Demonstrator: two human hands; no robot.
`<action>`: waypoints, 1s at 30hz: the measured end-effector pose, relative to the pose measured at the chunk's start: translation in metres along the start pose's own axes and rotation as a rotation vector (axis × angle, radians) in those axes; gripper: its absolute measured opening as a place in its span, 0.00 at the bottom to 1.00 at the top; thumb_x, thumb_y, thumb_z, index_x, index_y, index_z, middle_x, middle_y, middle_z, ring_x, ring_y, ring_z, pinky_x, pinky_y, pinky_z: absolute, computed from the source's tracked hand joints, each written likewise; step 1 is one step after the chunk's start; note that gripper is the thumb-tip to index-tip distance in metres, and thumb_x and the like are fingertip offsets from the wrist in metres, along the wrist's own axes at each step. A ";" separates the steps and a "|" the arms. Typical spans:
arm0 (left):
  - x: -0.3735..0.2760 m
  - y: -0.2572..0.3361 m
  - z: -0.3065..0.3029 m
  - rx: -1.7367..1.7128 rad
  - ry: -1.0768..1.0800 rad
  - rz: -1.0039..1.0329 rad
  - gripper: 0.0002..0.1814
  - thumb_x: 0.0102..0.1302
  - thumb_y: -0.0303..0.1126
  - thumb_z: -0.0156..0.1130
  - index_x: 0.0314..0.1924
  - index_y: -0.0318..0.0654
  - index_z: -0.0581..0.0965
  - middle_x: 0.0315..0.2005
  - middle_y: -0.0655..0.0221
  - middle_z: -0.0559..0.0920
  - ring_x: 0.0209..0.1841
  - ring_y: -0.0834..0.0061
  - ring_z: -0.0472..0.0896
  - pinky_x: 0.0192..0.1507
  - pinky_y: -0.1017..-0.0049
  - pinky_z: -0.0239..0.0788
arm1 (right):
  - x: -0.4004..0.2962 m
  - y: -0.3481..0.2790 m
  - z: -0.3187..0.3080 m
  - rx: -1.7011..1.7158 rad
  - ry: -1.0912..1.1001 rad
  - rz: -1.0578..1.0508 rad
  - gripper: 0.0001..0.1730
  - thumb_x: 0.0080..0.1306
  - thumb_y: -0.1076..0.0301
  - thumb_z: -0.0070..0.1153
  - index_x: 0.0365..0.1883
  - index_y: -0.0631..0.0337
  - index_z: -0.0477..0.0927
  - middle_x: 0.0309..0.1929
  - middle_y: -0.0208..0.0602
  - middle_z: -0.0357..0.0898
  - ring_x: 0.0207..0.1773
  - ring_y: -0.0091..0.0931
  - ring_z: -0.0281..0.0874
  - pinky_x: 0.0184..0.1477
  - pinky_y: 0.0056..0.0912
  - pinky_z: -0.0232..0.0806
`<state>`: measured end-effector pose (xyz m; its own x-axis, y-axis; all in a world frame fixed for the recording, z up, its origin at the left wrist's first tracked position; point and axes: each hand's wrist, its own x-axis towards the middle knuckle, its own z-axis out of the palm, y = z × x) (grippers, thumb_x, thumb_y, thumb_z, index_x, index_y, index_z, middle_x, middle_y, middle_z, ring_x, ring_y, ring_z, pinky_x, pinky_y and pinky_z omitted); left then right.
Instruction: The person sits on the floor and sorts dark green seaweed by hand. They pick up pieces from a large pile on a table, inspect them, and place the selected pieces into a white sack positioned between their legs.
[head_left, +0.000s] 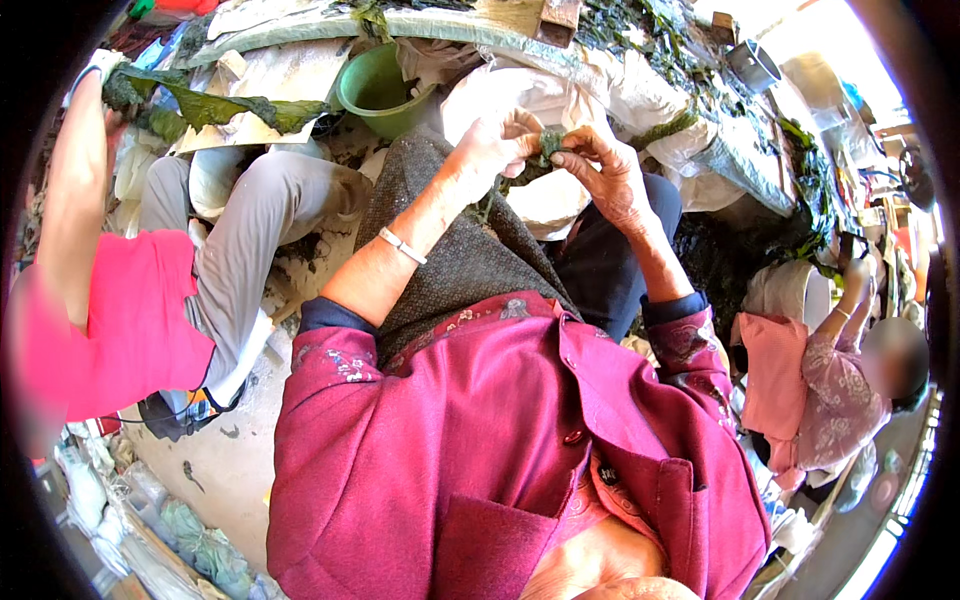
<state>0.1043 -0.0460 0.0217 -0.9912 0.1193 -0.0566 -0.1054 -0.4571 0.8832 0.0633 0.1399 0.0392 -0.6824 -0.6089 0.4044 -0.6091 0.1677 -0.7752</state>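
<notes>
Between the fingertips of both hands is a small bunched piece of dark green seaweed (550, 144), apparently kelp. My left hand (491, 150) pinches its left side, thumb and fingers curled together. On the other side my right hand (609, 171) grips it between thumb and forefinger. A darker strand hangs below my left hand, over the dark speckled cloth (457, 255) on my lap. Just under the hands lies a pale, rounded bundle (551, 199), partly hidden. White sheeting (480, 94) hangs from the table edge behind my hands.
A green plastic bucket (379, 86) stands beyond my left knee. The worktable (450, 26) curves across the front, with loose seaweed (637, 34), a wooden block (559, 21) and a metal cup (752, 66). One co-worker (142, 315) at left handles seaweed; another person (844, 390) sits at right.
</notes>
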 end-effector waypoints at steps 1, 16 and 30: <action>0.003 0.003 -0.003 -0.046 0.020 0.027 0.07 0.59 0.32 0.64 0.33 0.37 0.77 0.25 0.76 0.77 0.18 0.91 0.65 0.18 0.89 0.57 | 0.002 -0.008 -0.005 0.064 -0.020 0.091 0.08 0.61 0.72 0.58 0.36 0.64 0.73 0.30 0.31 0.79 0.36 0.19 0.77 0.41 0.23 0.70; 0.019 0.016 -0.002 0.458 -0.296 0.048 0.15 0.61 0.28 0.60 0.48 0.32 0.72 0.31 0.66 0.82 0.27 0.80 0.78 0.26 0.80 0.69 | 0.025 0.033 -0.034 0.808 -0.297 0.633 0.31 0.67 0.45 0.44 0.52 0.67 0.71 0.46 0.40 0.75 0.46 0.26 0.75 0.49 0.27 0.67; -0.024 0.046 0.007 1.338 -0.451 0.580 0.10 0.60 0.36 0.60 0.37 0.39 0.78 0.19 0.62 0.76 0.23 0.63 0.77 0.24 0.69 0.67 | 0.005 -0.052 -0.050 -0.149 -0.556 0.073 0.10 0.65 0.64 0.49 0.33 0.63 0.72 0.26 0.46 0.71 0.33 0.43 0.72 0.35 0.39 0.64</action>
<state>0.1240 -0.0642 0.0669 -0.7370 0.5733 0.3581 0.6691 0.5439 0.5064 0.0714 0.1664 0.1058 -0.4344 -0.9007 0.0052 -0.6460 0.3075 -0.6986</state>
